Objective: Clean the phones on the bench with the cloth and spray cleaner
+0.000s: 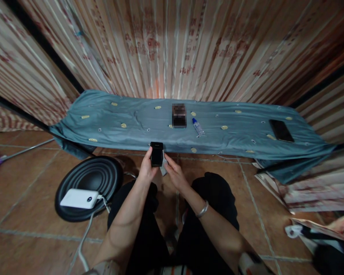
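My left hand (148,168) grips a black phone (156,154) upright just in front of the near edge of a low table covered in a teal cloth (109,122). My right hand (174,173) sits beside the phone on its right and pinches a small pale cloth (164,169) against its lower edge. A silver bangle (203,209) circles my right wrist. Both forearms reach out over my dark trousers.
On the cloth lie a dark blurred rectangular object (179,115), a small blue-capped bottle (197,126) and another black phone (281,130) at the right. A white power bank (79,198) with a cable rests on a black round stool at my left. Striped curtains hang behind.
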{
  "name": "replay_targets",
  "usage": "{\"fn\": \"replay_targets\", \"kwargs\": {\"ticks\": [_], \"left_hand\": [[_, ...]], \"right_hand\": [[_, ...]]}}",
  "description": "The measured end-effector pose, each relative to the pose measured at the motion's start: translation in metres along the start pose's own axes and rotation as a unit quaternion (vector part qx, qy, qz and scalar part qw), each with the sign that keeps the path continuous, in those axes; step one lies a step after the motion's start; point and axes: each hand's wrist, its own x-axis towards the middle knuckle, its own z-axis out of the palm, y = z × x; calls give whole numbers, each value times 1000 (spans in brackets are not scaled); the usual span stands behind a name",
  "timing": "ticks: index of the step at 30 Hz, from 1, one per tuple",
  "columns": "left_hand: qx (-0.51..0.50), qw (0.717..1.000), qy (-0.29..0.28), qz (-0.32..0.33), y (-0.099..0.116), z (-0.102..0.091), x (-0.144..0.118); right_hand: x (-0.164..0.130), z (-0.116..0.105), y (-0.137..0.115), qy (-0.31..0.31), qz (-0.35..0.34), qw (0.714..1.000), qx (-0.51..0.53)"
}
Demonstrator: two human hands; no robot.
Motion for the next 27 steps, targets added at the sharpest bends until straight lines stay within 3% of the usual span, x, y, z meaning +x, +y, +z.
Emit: {"fn": "replay_targets", "kwargs": {"ticks": [5, 13, 19, 27], "left_hand": [[7, 1000, 0, -1, 6, -3, 1], [51, 997, -42, -35, -11, -4, -2], [-5, 1000, 19, -3, 1, 2, 1], [-3, 999, 29, 19, 22, -8, 5]], "right_hand": [[-4, 4, 5, -9, 61, 990, 123], [18, -12, -1, 53, 36, 991, 121], [3, -4, -5, -2, 48, 994, 100], [-14, -1, -16, -66, 70, 994, 47]]}}
